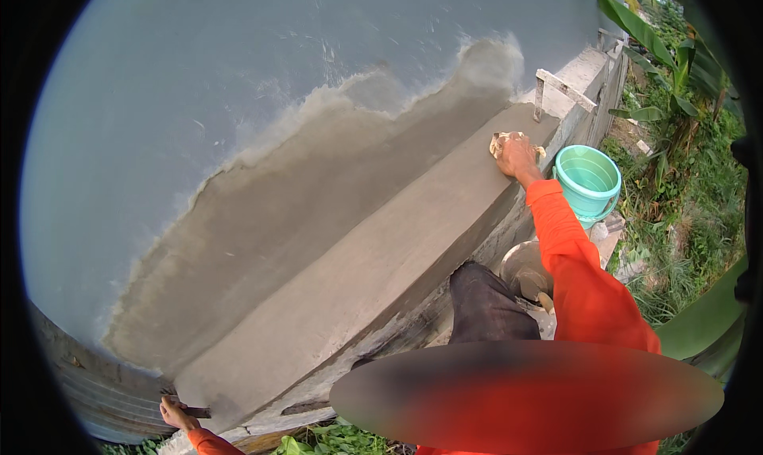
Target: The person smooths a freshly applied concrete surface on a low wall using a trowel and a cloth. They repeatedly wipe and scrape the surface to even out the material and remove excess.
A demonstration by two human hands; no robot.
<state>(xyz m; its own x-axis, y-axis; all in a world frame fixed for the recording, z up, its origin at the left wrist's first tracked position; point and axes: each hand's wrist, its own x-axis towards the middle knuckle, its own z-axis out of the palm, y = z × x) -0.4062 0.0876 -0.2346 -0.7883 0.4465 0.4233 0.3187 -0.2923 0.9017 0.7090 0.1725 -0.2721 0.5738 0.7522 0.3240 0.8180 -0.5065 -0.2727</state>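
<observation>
At the far end of a smooth, damp cement ledge (342, 272), my right hand (518, 159) presses a pale, ragged sponge (497, 143) against the top surface. Darker wet plaster (262, 216) with an uneven upper edge coats the wall above. Far to the lower left, my left hand (176, 415) is closed at the ledge's near end. It grips a short, dark, flat tool (197, 413) whose exact kind is too small to make out. Both arms wear orange sleeves.
A turquoise bucket (586, 181) stands right of my right hand, with a cement-smeared round container (526, 271) below it. A whitish frame piece (563, 91) sits beyond the ledge. Corrugated metal (111, 391) lies at lower left; plants (675, 161) grow at right.
</observation>
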